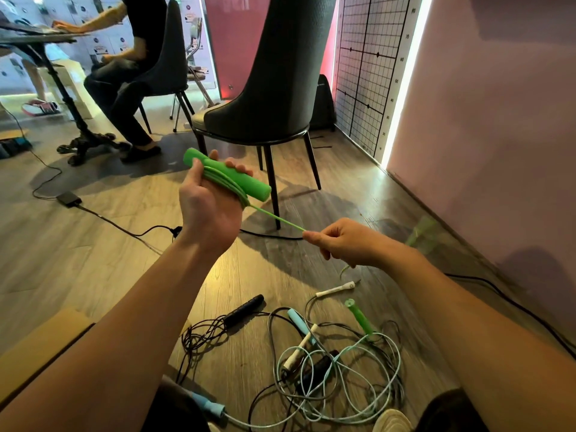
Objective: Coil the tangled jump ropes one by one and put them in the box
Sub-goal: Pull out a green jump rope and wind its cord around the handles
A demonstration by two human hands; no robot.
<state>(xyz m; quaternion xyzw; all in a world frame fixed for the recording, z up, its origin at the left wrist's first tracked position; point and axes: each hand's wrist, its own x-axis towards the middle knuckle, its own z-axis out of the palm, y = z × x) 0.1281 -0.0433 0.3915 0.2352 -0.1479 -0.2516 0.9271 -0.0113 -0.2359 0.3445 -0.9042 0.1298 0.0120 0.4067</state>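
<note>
The bright green foam jump-rope handle [230,176] sits raised above the wooden floor, gripped in the left hand [208,207] with several loops of thin green cord [274,218] gathered against it. The right hand [346,241] pinches that cord, pulled taut between the two. Below lies the tangled pile of ropes [336,369]; the brown cardboard box [40,338] stands at the left.

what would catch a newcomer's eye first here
The bright green handle stands out first, gripped in the left hand at centre. The right hand pinches its green cord taut just to the right. Below, a tangle of jump ropes sprawls on the wood floor.
</note>
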